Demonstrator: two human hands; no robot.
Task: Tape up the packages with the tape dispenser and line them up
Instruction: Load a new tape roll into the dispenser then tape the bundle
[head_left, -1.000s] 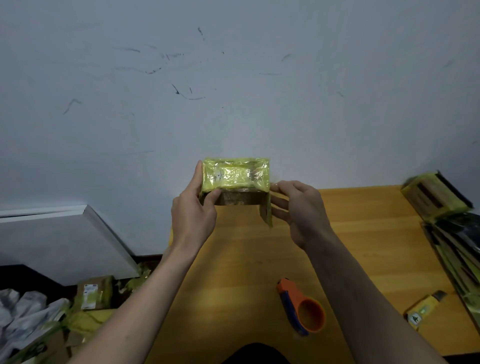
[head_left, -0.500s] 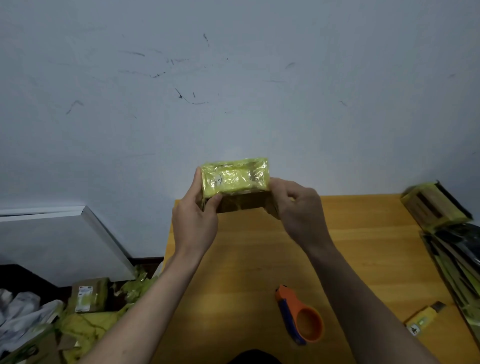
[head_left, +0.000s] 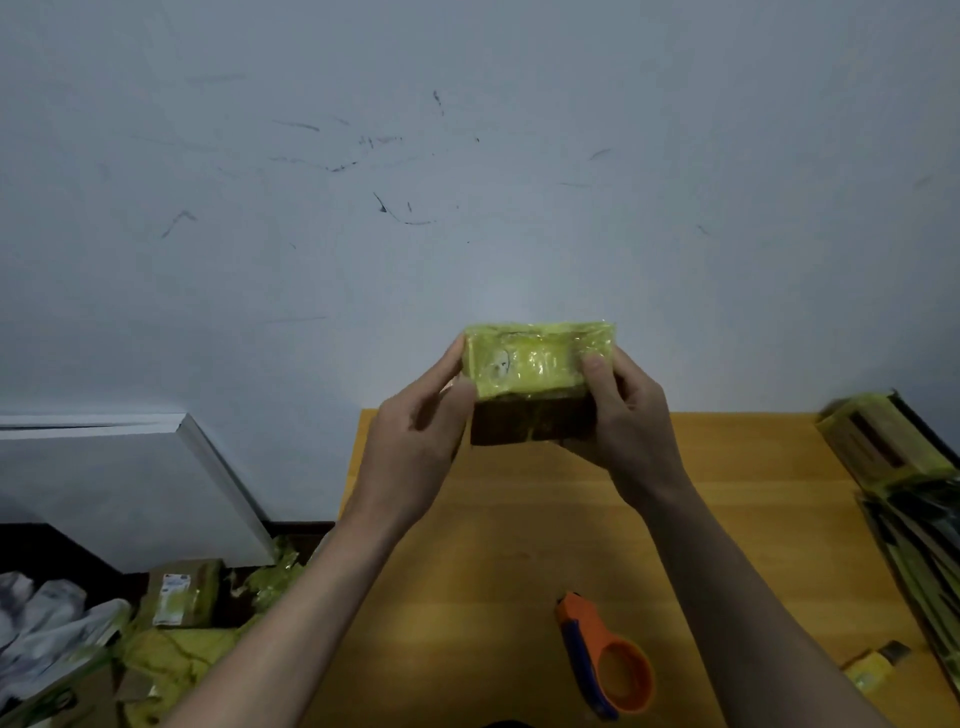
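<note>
Left hand (head_left: 415, 441) and right hand (head_left: 628, 431) raised, fingers (head_left: 597, 371) curled, gripping.

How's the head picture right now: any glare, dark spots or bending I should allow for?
Head view: dim overall; glare streaks on the yellow-taped package, whose underside is in shadow; left hand and right hand reasonably sharp; wide-angle bending splays the packages at the right edge; tape dispenser clear.

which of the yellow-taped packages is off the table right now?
The small yellow-taped box, held up between the left hand and right hand. The other taped packages lie stacked at the wooden table's right edge.
</note>
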